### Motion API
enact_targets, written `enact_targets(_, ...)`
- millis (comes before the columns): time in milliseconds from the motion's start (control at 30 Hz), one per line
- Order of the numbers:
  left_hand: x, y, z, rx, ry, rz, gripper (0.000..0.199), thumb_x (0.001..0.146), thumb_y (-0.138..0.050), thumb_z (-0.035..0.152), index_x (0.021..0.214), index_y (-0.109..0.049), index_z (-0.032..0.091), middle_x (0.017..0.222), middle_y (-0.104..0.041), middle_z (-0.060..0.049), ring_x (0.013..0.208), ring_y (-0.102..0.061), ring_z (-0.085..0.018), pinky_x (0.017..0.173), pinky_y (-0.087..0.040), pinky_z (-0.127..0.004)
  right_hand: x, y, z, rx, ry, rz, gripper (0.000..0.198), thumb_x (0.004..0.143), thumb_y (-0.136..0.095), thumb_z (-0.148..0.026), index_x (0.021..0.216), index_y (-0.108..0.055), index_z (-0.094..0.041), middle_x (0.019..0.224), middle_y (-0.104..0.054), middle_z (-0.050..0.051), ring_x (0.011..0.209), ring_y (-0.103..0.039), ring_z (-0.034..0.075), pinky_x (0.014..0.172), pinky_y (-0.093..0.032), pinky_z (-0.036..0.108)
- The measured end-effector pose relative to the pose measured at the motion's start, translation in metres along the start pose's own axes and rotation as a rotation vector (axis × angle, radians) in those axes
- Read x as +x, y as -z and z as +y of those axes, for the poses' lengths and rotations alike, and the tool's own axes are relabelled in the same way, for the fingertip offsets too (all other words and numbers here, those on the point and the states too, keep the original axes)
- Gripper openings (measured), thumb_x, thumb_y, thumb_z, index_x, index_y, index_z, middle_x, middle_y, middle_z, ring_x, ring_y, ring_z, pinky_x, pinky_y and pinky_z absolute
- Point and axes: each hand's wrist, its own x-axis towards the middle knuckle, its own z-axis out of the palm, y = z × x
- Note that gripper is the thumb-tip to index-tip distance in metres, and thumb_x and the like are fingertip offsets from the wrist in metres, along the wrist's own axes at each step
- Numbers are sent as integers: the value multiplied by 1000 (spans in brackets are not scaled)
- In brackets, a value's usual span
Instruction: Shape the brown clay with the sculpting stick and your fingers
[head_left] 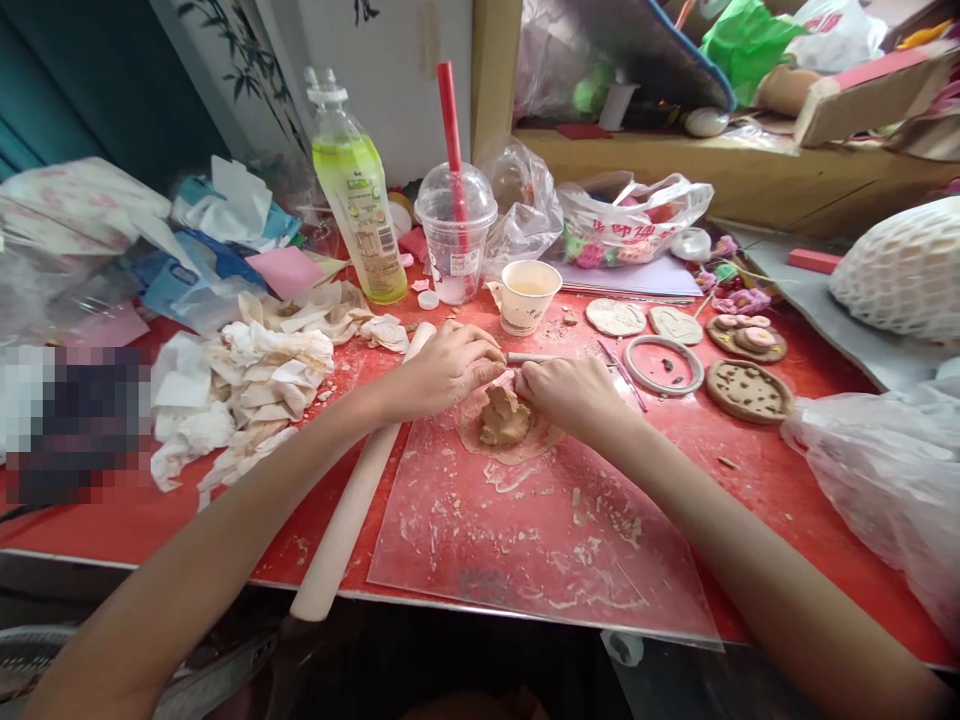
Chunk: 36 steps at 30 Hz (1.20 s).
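A torn, lumpy piece of tan clay (pixel 504 418) rests on a thin flattened clay sheet (pixel 536 440), on a clear plastic mat (pixel 517 545). My left hand (pixel 457 368) is just behind and left of the lump, its fingers bent and pressed together. My right hand (pixel 574 392) is curled into a fist at the lump's right side, its thumb side towards the left fingertips. A pinkish bit shows between the two hands; what either holds is hidden. Behind the right fist lies a thin stick (pixel 534 357). Under my left forearm is a wooden rolling pin (pixel 352 520).
A paper cup (pixel 529 297), a lidded plastic cup (pixel 455 240) with a red straw and a green drink bottle (pixel 358 200) stand behind. Crumpled tissues (pixel 247 385) lie left. Right are a ring (pixel 664 364), clay discs (pixel 750 389) and a plastic bag (pixel 885 470).
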Motion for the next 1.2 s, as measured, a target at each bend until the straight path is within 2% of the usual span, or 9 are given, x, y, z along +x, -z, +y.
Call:
enact_targets(300,-1,-4,2,23,15,-60,37,96,-31,39,108,-59,17,116,-57,-5,106,-45,-18,97,-26,-34,2,-18,10,232,-104,118,39,94,-31,-33,103,-67,-22,98,-72,5,76,-65,19,54,-28,27)
enact_targets(467,-1,-4,0,41,-1,-53,46,97,-22,42,109,-58,16,114,-58,-7,104,-45,-19,96,-27,-35,2,-12,17,217,-247,121,60,93,-21,-51,84,-68,-16,77,-71,9,63,-62,19,48,-23,27)
enact_targets(567,0,-3,0,41,3,-47,49,96,-20,46,107,-59,17,114,-58,-7,104,-46,-19,95,-27,-36,-1,-7,13,102,-206,84,58,90,-27,-59,96,-68,-19,75,-71,10,61,-62,20,48,-20,27)
enact_targets(700,1,-3,0,36,10,-62,47,97,-23,43,106,-59,15,114,-57,-7,105,-46,-18,97,-26,-35,-3,-6,4,36,-143,47,42,92,-31,-45,114,-62,-26,80,-72,8,64,-65,21,49,-20,26)
enact_targets(833,0,-4,-1,21,-3,-70,45,97,-24,41,108,-58,15,114,-57,-6,106,-45,-18,98,-26,-34,0,-7,2,1,-114,-1,34,91,-32,-24,98,-64,-15,74,-70,11,65,-65,23,48,-21,26)
enact_targets(900,-1,-5,-2,25,-4,-61,45,97,-24,43,107,-59,16,114,-57,-6,105,-45,-18,97,-26,-34,1,-9,4,20,-105,-9,32,89,-33,-21,93,-63,-13,72,-69,12,65,-64,23,49,-21,27)
enact_targets(1000,-1,-7,-4,38,-3,-46,49,96,-21,45,106,-60,16,113,-57,-6,103,-45,-18,95,-27,-33,1,-13,12,200,-112,8,34,90,-32,-27,91,-64,-16,81,-69,11,65,-61,21,51,-25,27)
enact_targets(1133,-2,-9,-5,63,3,-50,53,96,-19,48,106,-59,16,113,-57,-6,102,-46,-18,94,-27,-34,1,-16,26,713,-59,70,42,93,-28,-39,84,-62,-16,80,-67,7,68,-58,16,58,-35,25)
enact_targets(1200,-2,-9,-5,76,9,-54,52,96,-19,47,107,-59,16,113,-57,-7,103,-46,-18,95,-27,-34,1,-16,30,805,-68,130,49,94,-24,-46,81,-60,-15,79,-66,7,70,-58,16,59,-36,25)
